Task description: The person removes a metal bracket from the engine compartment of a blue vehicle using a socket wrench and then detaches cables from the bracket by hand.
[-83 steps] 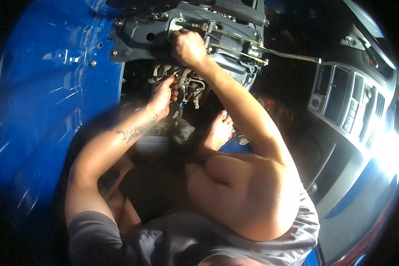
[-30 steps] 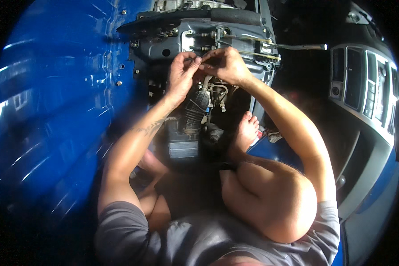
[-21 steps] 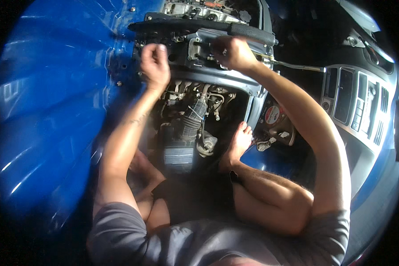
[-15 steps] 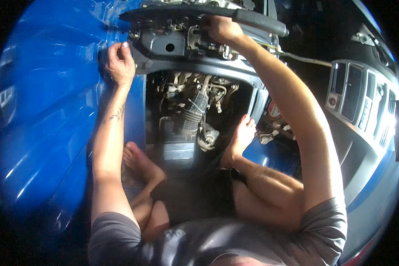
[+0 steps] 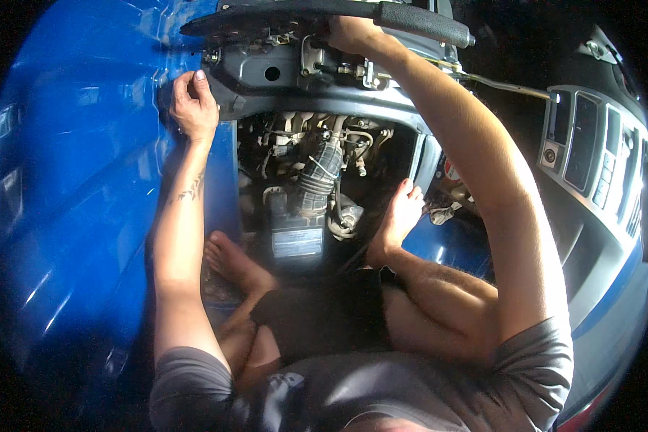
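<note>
My left hand (image 5: 194,106) is closed, thumb up and fingers curled, at the left edge of a dark metal panel (image 5: 241,72). Whatever lies inside its fingers is hidden. At the top, my right hand (image 5: 354,36) reaches under a long black lever with a ribbed grip, like a handbrake lever (image 5: 425,25). The lever hides its fingers. Beside that hand, a metal bracket (image 5: 312,56) and small fittings sit on the panel. Below the panel, an opening shows engine parts with a corrugated black hose (image 5: 320,176).
Blue ribbed bodywork (image 5: 86,180) spreads along the left. My bare feet rest at both sides of the opening, beside a black box with a pale label (image 5: 297,243). A thin rod (image 5: 507,86) extends right toward a grey console trim (image 5: 590,147).
The whole view has shifted slightly. My right hand and the lever sit a little higher in the picture. My left hand keeps its closed pose at the panel edge.
</note>
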`<control>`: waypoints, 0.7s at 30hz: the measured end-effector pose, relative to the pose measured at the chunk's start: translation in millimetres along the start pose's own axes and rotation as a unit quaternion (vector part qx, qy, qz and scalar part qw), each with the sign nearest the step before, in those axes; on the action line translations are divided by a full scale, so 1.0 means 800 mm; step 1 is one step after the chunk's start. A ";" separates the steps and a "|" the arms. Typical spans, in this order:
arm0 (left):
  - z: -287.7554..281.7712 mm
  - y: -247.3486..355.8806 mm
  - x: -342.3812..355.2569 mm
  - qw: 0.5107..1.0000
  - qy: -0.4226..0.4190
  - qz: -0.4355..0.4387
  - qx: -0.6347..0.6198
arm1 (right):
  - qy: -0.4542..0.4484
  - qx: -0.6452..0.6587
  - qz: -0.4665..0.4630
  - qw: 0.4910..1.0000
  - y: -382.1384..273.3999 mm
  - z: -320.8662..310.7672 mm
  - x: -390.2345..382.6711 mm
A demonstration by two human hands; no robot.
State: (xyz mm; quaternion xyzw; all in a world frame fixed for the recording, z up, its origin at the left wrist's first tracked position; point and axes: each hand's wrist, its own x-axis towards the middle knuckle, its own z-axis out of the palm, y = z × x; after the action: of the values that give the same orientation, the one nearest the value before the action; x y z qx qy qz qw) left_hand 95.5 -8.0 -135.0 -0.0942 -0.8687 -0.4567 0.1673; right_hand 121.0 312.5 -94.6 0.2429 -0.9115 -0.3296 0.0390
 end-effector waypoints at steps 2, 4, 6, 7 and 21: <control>0.001 0.002 0.000 1.000 0.002 0.003 -0.006 | 0.002 -0.003 -0.004 1.000 -0.001 0.003 0.001; 0.003 0.001 0.001 1.000 0.014 0.011 -0.012 | 0.001 -0.007 -0.006 1.000 -0.001 0.006 0.003; 0.003 0.002 0.001 1.000 0.011 0.011 -0.009 | 0.000 -0.010 -0.006 1.000 -0.001 0.009 0.003; 0.003 0.003 0.001 1.000 0.010 0.011 -0.008 | 0.001 -0.013 -0.007 1.000 -0.001 0.010 0.003; -0.005 -0.006 0.003 1.000 -0.010 -0.006 -0.011 | -0.178 0.254 0.151 0.939 -0.016 -0.015 0.019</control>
State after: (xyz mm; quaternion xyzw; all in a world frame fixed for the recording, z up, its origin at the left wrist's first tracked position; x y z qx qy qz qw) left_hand 92.3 -14.0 -135.9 -0.0955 -0.8657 -0.4664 0.1548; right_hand 115.8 290.4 -94.7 0.0416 -0.9830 -0.1149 -0.1373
